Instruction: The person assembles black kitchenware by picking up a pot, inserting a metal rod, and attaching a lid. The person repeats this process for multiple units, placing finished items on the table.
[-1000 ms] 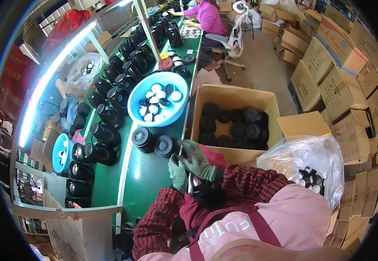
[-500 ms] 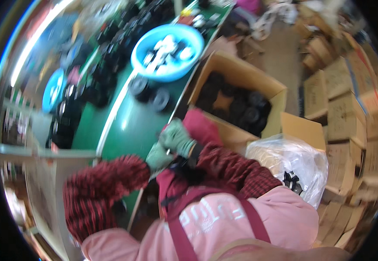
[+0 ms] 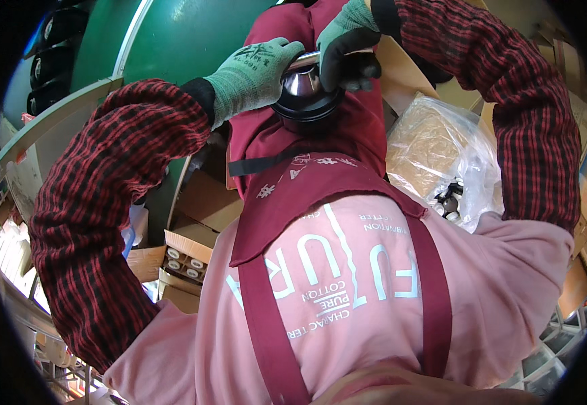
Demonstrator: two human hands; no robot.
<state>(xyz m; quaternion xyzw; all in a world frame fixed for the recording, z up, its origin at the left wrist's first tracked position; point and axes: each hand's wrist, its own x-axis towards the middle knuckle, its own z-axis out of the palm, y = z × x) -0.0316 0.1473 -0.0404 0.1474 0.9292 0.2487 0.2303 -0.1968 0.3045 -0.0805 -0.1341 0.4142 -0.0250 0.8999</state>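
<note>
plastic bag [image 3: 479,169] holds parts [image 3: 450,203]; left hand [image 3: 252,71] and right hand [image 3: 343,44] clasp silver-topped piece [image 3: 305,101].

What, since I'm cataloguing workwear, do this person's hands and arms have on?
The left hand wears a green knit glove with dark printed markings; the right hand wears a green glove with a dark coating. Black cuffs meet red-and-black checked sleeves on both sides.

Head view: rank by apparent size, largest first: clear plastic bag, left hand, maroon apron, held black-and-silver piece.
1. Maroon apron
2. Clear plastic bag
3. Left hand and black-and-silver piece: unranked; they look close in size, and the hands partly cover the piece.
</note>
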